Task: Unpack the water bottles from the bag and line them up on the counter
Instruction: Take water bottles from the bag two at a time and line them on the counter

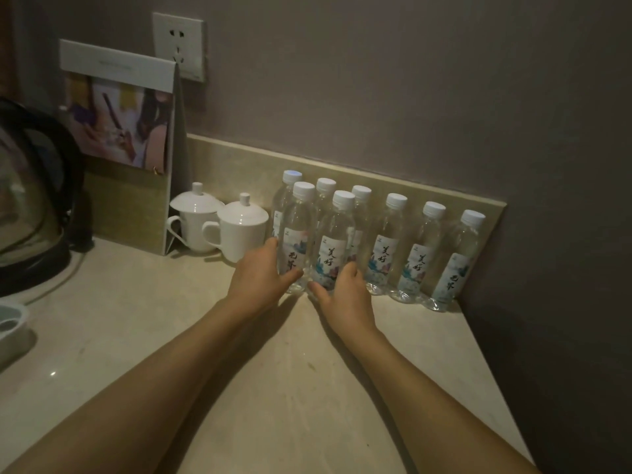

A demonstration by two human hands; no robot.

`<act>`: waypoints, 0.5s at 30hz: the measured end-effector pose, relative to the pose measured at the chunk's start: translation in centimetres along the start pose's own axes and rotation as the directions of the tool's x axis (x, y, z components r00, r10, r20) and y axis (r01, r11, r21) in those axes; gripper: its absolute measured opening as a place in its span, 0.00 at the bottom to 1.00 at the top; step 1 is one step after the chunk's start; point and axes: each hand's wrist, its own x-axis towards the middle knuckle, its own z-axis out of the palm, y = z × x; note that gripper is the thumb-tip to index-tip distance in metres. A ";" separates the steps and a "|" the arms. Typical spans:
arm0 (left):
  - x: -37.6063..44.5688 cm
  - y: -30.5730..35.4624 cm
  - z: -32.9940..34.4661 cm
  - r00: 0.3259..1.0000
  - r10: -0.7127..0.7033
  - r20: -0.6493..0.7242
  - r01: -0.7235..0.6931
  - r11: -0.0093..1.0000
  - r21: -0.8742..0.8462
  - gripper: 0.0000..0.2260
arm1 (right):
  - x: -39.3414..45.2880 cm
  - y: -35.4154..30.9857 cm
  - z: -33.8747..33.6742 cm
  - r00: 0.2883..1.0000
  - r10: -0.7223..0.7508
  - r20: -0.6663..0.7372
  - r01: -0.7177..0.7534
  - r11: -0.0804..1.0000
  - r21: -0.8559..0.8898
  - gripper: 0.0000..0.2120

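Note:
Several clear water bottles with white caps and flowered labels stand upright on the beige counter [273, 388] by the back wall. Most form a row along the backsplash, ending with the rightmost bottle [456, 265] near the counter's right end. Two stand in front of that row. My left hand [258, 278] wraps the lower part of the front left bottle [297, 234]. My right hand [345, 295] grips the base of the front right bottle [333, 244]. Both bottles rest on the counter. No bag is in view.
Two white lidded cups [236, 230] stand just left of the bottles. Behind them leans a picture stand [126, 131] under a wall socket [179, 46]. A glass kettle [30, 200] with a cord sits at far left. The counter's right edge runs diagonally.

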 end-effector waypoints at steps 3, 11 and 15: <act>0.3 -0.2 0.0 0.999 -0.029 0.017 0.029 0.999 -0.015 0.23 | -0.1 0.0 0.5 1.000 0.006 -0.024 -0.006 1.000 -0.015 0.32; 0.4 -0.7 0.0 0.998 -0.024 0.055 0.028 0.998 -0.064 0.21 | -0.3 0.2 1.0 0.997 -0.011 -0.081 0.012 1.000 0.006 0.28; 0.5 -0.7 -0.1 0.998 0.000 0.056 0.004 0.997 -0.075 0.20 | -0.3 0.2 1.0 0.995 -0.017 -0.098 0.014 0.999 -0.032 0.28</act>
